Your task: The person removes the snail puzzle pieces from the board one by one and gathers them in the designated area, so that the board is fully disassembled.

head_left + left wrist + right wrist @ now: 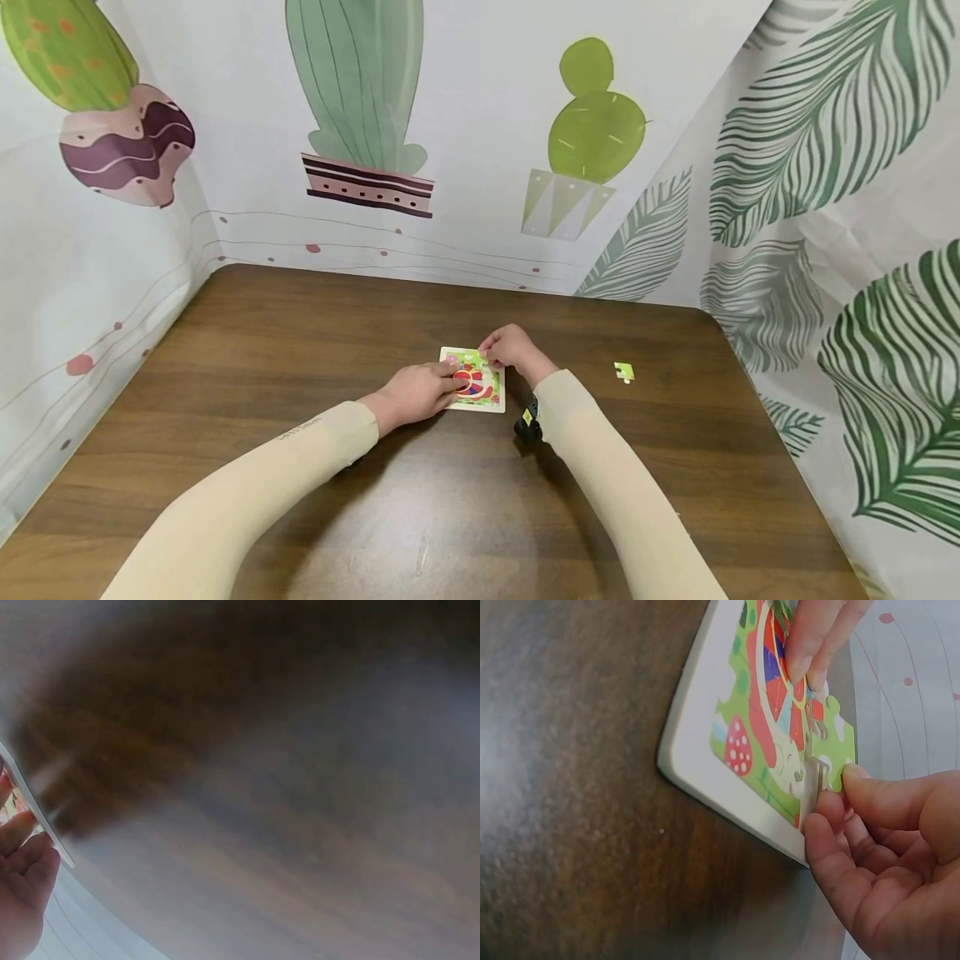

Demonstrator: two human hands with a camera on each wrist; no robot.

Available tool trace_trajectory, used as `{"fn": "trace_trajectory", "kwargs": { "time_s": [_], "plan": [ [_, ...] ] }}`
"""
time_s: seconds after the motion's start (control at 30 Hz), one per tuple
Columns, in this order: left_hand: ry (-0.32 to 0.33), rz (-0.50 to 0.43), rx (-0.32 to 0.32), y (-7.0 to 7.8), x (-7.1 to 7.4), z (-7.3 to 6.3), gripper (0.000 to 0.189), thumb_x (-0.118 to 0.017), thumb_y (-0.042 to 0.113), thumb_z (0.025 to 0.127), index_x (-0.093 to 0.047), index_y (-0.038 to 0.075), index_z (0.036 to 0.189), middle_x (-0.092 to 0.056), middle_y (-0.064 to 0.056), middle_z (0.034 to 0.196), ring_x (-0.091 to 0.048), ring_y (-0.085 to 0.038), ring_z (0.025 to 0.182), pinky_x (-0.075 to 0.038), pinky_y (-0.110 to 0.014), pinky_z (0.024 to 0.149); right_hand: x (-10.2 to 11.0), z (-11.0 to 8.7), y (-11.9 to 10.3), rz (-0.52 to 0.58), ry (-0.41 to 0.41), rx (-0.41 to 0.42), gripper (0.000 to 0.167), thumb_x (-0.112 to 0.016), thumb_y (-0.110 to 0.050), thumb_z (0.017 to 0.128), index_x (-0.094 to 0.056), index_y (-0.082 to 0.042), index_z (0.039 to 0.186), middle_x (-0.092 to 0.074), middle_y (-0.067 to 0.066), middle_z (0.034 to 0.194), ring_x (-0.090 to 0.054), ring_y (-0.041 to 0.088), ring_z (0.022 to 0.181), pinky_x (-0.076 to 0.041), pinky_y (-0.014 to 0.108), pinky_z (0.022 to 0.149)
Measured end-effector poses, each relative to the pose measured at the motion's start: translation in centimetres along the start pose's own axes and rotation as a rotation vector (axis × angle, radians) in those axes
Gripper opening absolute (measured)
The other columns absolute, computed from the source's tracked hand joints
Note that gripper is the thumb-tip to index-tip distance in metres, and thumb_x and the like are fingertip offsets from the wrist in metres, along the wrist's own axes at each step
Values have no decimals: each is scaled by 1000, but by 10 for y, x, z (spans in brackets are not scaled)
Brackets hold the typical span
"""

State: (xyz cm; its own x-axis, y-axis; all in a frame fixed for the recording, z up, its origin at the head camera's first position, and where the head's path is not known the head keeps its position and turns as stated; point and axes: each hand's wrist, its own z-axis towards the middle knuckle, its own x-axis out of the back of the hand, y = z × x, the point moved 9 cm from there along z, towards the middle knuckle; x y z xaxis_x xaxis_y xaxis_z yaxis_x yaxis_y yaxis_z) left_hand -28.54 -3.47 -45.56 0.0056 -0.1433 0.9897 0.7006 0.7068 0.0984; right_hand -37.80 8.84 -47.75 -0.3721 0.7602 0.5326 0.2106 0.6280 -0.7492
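A small jigsaw puzzle board (491, 407) with a white frame lies on the table, its picture a red, blue and green snail-like design. My left hand (416, 392) rests on its left part, and in the right wrist view two left fingers (817, 634) press on the picture. At the upper right corner my right hand (512, 346) pinches a green puzzle piece (841, 742) between thumb and fingers. The piece is tilted over a bare gap in the board. In the left wrist view only fingertips and the board's edge show.
A loose green puzzle piece (624, 372) lies on the brown wooden table (337, 317), to the right of the board. A black wrist device (528, 423) sits under the right wrist. Patterned cloth walls (480, 167) stand behind and beside the table.
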Motion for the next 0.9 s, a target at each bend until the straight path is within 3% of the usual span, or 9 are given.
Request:
{"fn": "trace_trajectory", "kwargs": {
  "time_s": [0.9],
  "plan": [
    [-32,-4,16,-3,-4,3,34,-64,28,100,-72,14,131,-67,-16,140,-66,-29,129,-57,-44,102,7,-1,-1,-8,-3,0,17,-65,-2,96,-73,7,107,-58,3,77,-53,13,68,-49,20,62]
  ]
}}
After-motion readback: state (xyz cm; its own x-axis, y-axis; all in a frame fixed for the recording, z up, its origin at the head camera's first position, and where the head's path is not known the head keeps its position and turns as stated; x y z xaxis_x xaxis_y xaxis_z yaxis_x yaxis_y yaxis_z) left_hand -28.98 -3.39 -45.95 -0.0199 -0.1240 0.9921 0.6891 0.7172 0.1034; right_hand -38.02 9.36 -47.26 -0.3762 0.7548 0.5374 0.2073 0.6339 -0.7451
